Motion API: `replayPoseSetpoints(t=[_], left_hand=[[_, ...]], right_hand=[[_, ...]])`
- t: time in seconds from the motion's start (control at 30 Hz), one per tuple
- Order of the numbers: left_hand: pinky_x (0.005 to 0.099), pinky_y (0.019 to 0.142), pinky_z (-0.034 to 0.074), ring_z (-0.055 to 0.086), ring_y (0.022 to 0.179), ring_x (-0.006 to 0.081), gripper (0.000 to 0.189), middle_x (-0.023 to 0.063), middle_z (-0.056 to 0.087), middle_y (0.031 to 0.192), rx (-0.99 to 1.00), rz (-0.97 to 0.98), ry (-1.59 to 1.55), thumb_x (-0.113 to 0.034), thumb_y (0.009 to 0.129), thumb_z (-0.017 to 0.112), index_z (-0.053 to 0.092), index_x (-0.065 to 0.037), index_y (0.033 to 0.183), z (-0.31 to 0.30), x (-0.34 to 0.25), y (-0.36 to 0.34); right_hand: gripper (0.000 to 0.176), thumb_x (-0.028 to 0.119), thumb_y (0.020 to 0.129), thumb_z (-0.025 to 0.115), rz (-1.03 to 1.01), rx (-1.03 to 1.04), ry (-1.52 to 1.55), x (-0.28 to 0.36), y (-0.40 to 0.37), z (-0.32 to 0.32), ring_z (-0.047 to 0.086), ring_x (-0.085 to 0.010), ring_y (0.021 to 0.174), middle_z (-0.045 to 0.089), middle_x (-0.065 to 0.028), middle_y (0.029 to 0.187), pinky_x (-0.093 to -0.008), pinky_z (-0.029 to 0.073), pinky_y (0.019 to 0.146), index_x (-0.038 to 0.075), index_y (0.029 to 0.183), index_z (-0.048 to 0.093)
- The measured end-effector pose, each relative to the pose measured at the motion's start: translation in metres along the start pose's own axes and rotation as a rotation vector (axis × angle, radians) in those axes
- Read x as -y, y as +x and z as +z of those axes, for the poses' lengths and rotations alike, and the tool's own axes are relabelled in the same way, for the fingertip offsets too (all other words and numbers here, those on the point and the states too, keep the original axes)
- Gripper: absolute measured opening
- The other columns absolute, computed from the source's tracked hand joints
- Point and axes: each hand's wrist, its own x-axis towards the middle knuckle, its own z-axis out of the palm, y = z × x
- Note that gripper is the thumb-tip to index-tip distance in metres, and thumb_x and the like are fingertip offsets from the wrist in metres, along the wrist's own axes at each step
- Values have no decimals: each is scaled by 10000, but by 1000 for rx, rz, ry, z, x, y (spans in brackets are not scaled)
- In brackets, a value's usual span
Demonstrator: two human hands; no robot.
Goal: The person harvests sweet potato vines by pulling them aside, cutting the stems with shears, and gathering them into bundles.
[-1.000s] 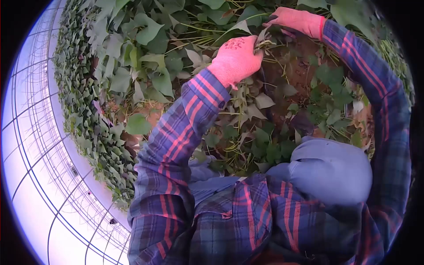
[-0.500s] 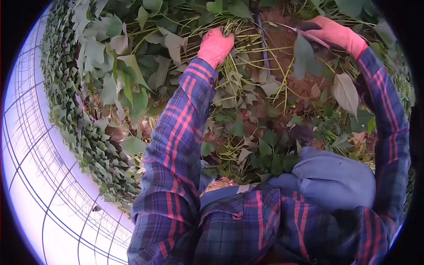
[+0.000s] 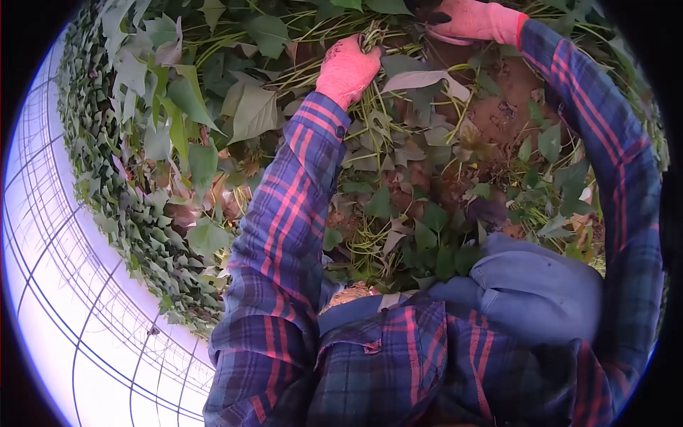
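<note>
My left hand [image 3: 348, 70], in a pink glove with dark fingertips, is closed around a bunch of green vine stems [image 3: 371, 114]. Stems and lobed leaves spread from it on several sides. My right hand [image 3: 466, 21], in a matching glove, reaches in at the top edge, to the right of my left hand. Its fingers curl around the scissors, whose blades are hidden now among stems and leaves. A pale, upturned leaf [image 3: 420, 81] lies between and below the two hands.
Reddish soil [image 3: 509, 107] shows between the vines. Dense foliage [image 3: 135, 235] runs down the left side, beside a pale sheet with a wire grid [image 3: 64, 306]. My bent knee in blue trousers [image 3: 537, 285] is at the lower right, close to low leaves [image 3: 427, 238].
My right hand has moved left and up, nearer my left hand, and the thin metal blade has gone out of sight. Leaves between the hands have shifted. My left hand keeps its hold.
</note>
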Motion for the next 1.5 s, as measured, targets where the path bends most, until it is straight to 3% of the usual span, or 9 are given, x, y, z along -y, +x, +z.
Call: replayPoseSetpoints(t=[0.17, 0.43, 0.67, 0.83, 0.93, 1.23, 1.4, 1.47, 1.5], left_hand=[[415, 832, 480, 608, 968, 389, 514, 258, 638, 1002, 166, -185, -33, -329, 818, 632, 558, 56, 1150, -19, -27, -9], [420, 869, 470, 598, 992, 379, 415, 220, 644, 1027, 111, -114, 9, -308, 815, 599, 610, -8, 1102, -11, -6, -1], [399, 808, 482, 629, 898, 372, 442, 235, 655, 937, -44, 47, 10, -309, 804, 623, 603, 42, 1071, -17, -31, -19], [407, 833, 493, 629, 966, 340, 390, 198, 660, 1000, 83, -9, 186, -338, 824, 553, 646, -25, 1036, 16, -55, 14], [398, 793, 514, 647, 942, 316, 377, 180, 670, 988, 368, -211, 149, -355, 816, 567, 676, -32, 978, 19, -71, 26], [418, 792, 500, 647, 909, 353, 504, 214, 668, 957, 54, -339, -32, -418, 739, 632, 667, 13, 998, 64, -49, 25], [414, 797, 495, 643, 911, 331, 606, 184, 675, 983, 55, -132, -234, -551, 727, 677, 670, -30, 1037, 24, -34, -12], [394, 807, 488, 637, 930, 300, 594, 196, 657, 1015, 1, -131, -56, -549, 724, 685, 677, -30, 1013, -13, -52, -46], [389, 830, 479, 595, 1012, 293, 520, 231, 591, 1136, -158, -32, 99, -456, 723, 720, 674, -17, 998, -10, -34, -55]], right_hand=[[321, 307, 825, 502, 458, 227, 241, 29, 4, -18, 618, -314, 743, 660, -189, 855, -404, 466, 647, 18, 847, 642], [256, 246, 874, 490, -182, 180, -528, 9, 2, 0, 622, -343, 793, 625, -205, 834, -437, 486, 709, 36, 917, 631], [484, 148, 820, 530, -230, -155, -1032, 2, -39, 56, 609, -248, 911, 598, -160, 1021, -357, 496, 751, 137, 1302, 483], [320, 147, 832, 541, 304, -221, -261, 21, -37, 81, 578, -328, 939, 557, -197, 1016, -403, 483, 776, 74, 1144, 524], [232, 157, 862, 528, -57, -445, -537, -6, -30, 121, 578, -344, 892, 561, -202, 967, -423, 485, 760, 19, 1047, 552], [340, 275, 904, 525, 303, -186, 225, 24, -42, 93, 597, -355, 936, 630, -209, 991, -377, 459, 841, 25, 1131, 561], [372, 91, 833, 532, -216, -631, -396, 3, -56, 82, 583, -330, 961, 552, -164, 1122, -382, 477, 829, 88, 1205, 531], [447, 78, 814, 542, 311, -222, 229, 13, -48, 61, 590, -335, 955, 530, -157, 1134, -369, 488, 832, 138, 1257, 512], [444, 74, 804, 552, 135, -229, -17, -5, -42, 67, 590, -337, 936, 535, -164, 1095, -372, 495, 812, 119, 1244, 514]])
